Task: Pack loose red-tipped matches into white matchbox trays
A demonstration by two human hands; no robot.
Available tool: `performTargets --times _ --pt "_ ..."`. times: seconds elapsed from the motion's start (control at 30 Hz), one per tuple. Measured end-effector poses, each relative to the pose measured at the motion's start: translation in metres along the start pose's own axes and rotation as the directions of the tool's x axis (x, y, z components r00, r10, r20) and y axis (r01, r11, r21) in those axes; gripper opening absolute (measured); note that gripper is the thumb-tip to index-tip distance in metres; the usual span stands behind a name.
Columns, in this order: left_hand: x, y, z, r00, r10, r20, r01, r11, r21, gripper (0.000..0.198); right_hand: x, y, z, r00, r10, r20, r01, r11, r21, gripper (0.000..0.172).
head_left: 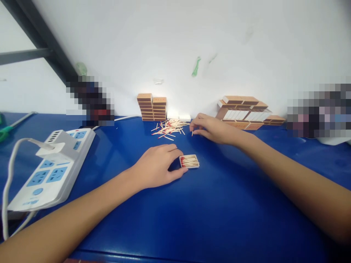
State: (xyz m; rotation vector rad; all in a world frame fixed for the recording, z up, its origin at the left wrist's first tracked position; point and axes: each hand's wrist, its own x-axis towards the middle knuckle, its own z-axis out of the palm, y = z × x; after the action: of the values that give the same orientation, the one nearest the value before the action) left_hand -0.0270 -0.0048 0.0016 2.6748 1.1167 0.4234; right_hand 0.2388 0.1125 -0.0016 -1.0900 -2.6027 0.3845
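My left hand (157,165) rests on the blue table, its thumb and fingers gripping the left end of a small white matchbox tray (192,167). Red-headed matches (189,160) lie side by side inside that tray, heads to the left. Farther back, my right hand (212,128) pinches a matchstick (192,133) between thumb and fingers; whether more sticks are in the pinch I cannot tell. Just left of those fingertips is a loose, crisscrossed heap of matches (171,128).
Brown matchboxes (152,109) are stacked behind the heap against the wall. White trays (184,117) stand beside them. More matchboxes and trays (241,113) form a pile behind my right forearm. A white power strip (74,175) with a plugged-in charger and cable lies at left.
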Motion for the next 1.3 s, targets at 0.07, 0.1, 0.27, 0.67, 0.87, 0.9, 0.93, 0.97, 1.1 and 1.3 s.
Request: performTargets --times 0.07,0.1,0.27,0.67,0.87,0.9,0.93,0.97,1.1,1.3 --pt "0.0 0.001 0.0 1.0 0.001 -0.006 -0.001 1.0 0.002 0.03 0.0 -0.001 0.001 1.0 0.03 0.004 -0.03 1.0 0.003 0.009" --pt "0.0 0.001 0.0 1.0 -0.004 -0.011 0.004 1.0 0.006 0.03 0.0 -0.002 0.002 0.999 0.042 0.009 -0.042 0.999 0.0 0.009" --pt "0.0 0.0 0.001 0.993 -0.095 -0.07 0.099 0.994 0.055 0.03 -0.002 -0.026 0.001 0.996 0.067 -0.066 -0.067 0.998 0.008 0.016" --pt "0.003 -0.002 0.002 0.969 -0.204 -0.137 0.21 0.977 0.037 0.028 -0.023 -0.088 0.0 0.99 -0.019 0.139 0.007 0.996 0.086 0.013" --pt "0.003 -0.003 0.003 0.975 -0.182 -0.129 0.191 0.98 0.058 0.03 -0.022 -0.079 -0.003 0.981 0.025 0.19 -0.036 0.998 0.051 0.012" --pt "0.003 -0.003 0.003 0.976 -0.179 -0.125 0.187 0.98 0.061 0.03 -0.022 -0.08 -0.004 0.982 0.023 0.187 -0.033 0.998 0.05 0.012" --pt "0.003 -0.003 0.003 0.977 -0.176 -0.122 0.185 0.981 0.063 0.03 -0.022 -0.081 -0.004 0.983 0.02 0.18 -0.029 0.998 0.051 0.012" --pt "0.003 -0.003 0.003 0.978 -0.172 -0.121 0.181 0.981 0.065 0.029 -0.022 -0.082 -0.004 0.985 0.015 0.171 -0.025 0.998 0.054 0.012" --pt "0.002 -0.003 0.002 0.979 -0.163 -0.118 0.172 0.983 0.07 0.027 -0.022 -0.083 -0.004 0.985 -0.011 0.172 -0.008 0.994 0.113 0.01" --pt "0.002 -0.003 0.002 0.982 -0.148 -0.119 0.157 0.985 0.071 0.027 -0.019 -0.08 -0.003 0.988 -0.002 0.154 -0.022 0.988 0.156 0.008"
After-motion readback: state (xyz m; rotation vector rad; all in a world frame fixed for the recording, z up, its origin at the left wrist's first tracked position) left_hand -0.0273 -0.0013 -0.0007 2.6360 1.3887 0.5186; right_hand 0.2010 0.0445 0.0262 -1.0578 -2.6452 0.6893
